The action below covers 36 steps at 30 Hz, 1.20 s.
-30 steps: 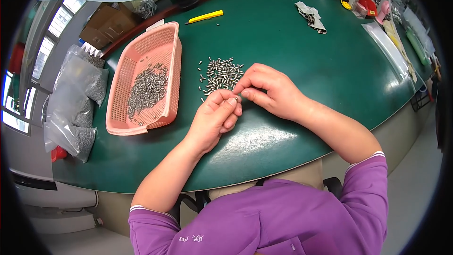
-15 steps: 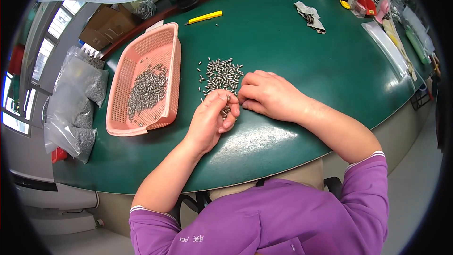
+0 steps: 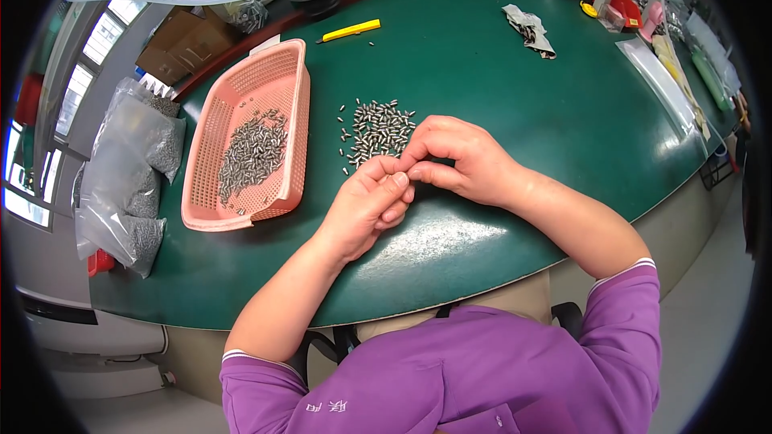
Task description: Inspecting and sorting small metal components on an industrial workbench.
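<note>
My left hand [image 3: 366,207] is closed in front of a loose pile of small metal pieces, its thumb pressed over the fingers. Half a second ago several such pieces showed in its palm; the fingers cover them now. My right hand [image 3: 462,157] meets it from the right, thumb and forefinger pinched together at the left fingertips. Whatever sits in that pinch is too small or hidden to make out. Just beyond both hands, the pile of short silvery metal pieces [image 3: 379,128] lies on the green table [image 3: 498,96].
Left of the pile stands a pink perforated plastic basket [image 3: 295,124] with many similar pieces in it. Clear bags of small parts [image 3: 133,185] rest at the left edge. Farther back lie a yellow cutter knife [image 3: 350,30] and a crumpled white wrapper [image 3: 528,30].
My left fingers have closed over the metal pieces that were visible in the palm. My right thumb and forefinger have come to the left fingertips in a pinch.
</note>
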{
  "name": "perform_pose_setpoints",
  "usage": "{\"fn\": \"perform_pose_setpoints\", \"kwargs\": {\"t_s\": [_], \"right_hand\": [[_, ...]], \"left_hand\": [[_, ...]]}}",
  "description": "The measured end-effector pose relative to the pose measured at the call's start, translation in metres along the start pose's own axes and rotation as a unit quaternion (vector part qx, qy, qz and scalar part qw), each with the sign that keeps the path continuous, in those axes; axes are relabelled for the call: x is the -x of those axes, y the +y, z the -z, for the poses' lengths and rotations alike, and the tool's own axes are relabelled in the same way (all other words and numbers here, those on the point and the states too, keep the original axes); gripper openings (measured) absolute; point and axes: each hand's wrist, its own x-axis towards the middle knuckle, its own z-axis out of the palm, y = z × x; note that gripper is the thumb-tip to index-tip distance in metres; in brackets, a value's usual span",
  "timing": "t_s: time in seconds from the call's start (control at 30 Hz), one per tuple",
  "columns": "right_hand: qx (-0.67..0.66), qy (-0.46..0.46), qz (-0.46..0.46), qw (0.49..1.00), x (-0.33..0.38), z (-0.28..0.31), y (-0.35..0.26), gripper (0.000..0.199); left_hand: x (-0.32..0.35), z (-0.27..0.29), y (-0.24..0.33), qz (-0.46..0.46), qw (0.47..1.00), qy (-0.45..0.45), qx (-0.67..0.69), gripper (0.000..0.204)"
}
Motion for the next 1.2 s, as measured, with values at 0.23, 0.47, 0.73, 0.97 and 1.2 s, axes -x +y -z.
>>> {"fn": "perform_pose_setpoints", "kwargs": {"t_s": [0.23, 0.47, 0.73, 0.97, 1.2], "right_hand": [[0.01, 0.031, -0.022, 0.999, 0.0, 0.0, 0.006, 0.01], [0.093, -0.022, -0.053, 0.994, 0.004, -0.001, 0.009, 0.011], [0.138, -0.102, 0.006, 0.985, 0.007, -0.006, 0.008, 0.012], [0.164, -0.112, -0.01, 0.98, 0.007, -0.008, 0.004, 0.013], [0.087, -0.026, -0.027, 0.996, 0.0, 0.002, -0.002, 0.015]], "left_hand": [[-0.001, 0.003, 0.0, -0.009, 0.999, -0.02, 0.027, 0.015], [-0.001, 0.003, -0.001, -0.059, 0.998, 0.006, 0.02, 0.027], [-0.005, 0.01, -0.001, -0.105, 0.991, 0.068, 0.055, 0.032], [-0.004, 0.004, -0.001, -0.083, 0.992, 0.096, -0.004, 0.02], [-0.003, 0.004, -0.004, -0.065, 0.995, 0.048, -0.059, 0.013]]}}
